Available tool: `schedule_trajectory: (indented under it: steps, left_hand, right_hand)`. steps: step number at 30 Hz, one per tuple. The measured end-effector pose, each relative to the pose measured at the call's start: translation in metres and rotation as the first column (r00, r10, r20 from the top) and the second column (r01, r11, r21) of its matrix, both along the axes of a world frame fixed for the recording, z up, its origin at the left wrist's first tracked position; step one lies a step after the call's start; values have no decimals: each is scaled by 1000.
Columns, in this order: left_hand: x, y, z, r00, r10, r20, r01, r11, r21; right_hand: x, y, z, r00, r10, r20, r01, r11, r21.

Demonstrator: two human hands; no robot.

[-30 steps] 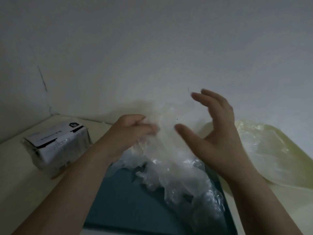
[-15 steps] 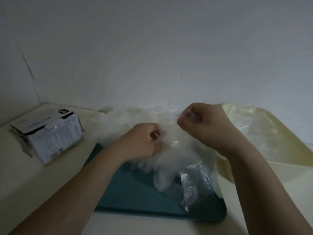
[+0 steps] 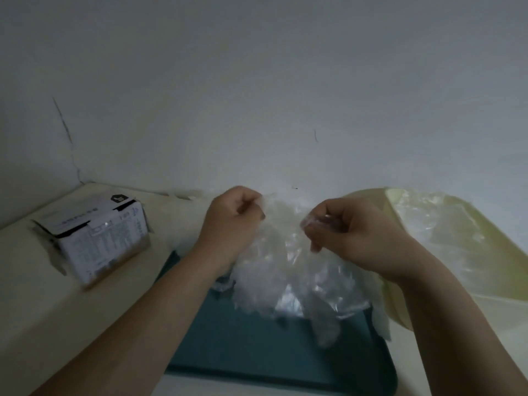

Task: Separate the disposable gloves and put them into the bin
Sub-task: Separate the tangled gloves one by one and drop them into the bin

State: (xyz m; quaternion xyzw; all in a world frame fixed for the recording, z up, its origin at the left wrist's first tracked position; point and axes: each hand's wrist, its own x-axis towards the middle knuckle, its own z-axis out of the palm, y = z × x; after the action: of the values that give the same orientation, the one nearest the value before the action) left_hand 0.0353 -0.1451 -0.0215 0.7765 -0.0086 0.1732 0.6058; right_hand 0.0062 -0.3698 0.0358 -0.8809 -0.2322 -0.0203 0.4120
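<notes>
The gloves [image 3: 285,267] are thin, clear, crinkled plastic film with glossy glints; the tray [image 3: 257,352] smooth matt teal plastic; the box [image 3: 100,241] printed cardboard; the bin [image 3: 500,267] smooth yellowish plastic

The disposable gloves [image 3: 288,261] are clear, whitish plastic over a teal tray [image 3: 257,352]. The bin [image 3: 485,252] is pale yellow; the box [image 3: 97,238] white with black print.

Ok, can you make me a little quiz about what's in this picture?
1. True or false: the left hand and the right hand both pinch the clear gloves.
2. What colour is the tray below the gloves? A red, B teal, C white.
3. Fill in: the box stands on the person's ____ side.
Key: 1 true; 2 B; 3 left.
</notes>
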Motion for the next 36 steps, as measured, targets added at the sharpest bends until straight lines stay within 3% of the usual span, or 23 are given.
schedule_trajectory:
  steps: [2,4,7,11,13,15,19,21,25,29,34,36]
  left_hand:
    - [-2,1,13,999,48,9,-43,945,-324]
    - [-6,2,22,995,95,16,-80,911,-405]
    - [-6,7,22,986,135,99,-100,949,-299]
    - [-4,5,17,977,109,183,-91,990,-105]
    - [-7,0,15,980,53,190,-60,998,31]
    - [-17,-9,19,989,-36,143,34,999,18]
    - [-22,-11,20,955,-61,290,8,984,180]
    - [-19,-7,20,949,-61,309,9,986,169]
    - [-15,-2,14,974,-140,179,68,932,356]
    - [-7,6,6,984,-171,-42,169,853,494]
    - [-7,5,10,993,-60,104,-8,829,558]
    - [-11,1,13,976,-104,193,-13,850,526]
  right_hand:
    - [-1,0,3,999,43,-21,-42,998,38]
    - [-2,0,2,998,68,-15,-67,996,53]
    - [-3,0,6,994,107,38,-110,990,85]
    - [-12,4,13,980,180,86,-196,942,274]
    - [-16,13,13,984,147,103,-167,960,224]
    - [-16,24,6,986,133,97,-140,987,73]
    - [-1,30,-16,989,-18,146,38,990,-138]
    - [7,27,-20,984,-111,136,129,983,-129]
    - [11,26,-22,977,-199,71,198,980,22]
    - [6,26,-17,984,-159,75,152,984,91]
    - [-6,28,-7,990,141,-20,-139,986,97]
    - [-6,34,-12,992,106,72,-111,992,57]
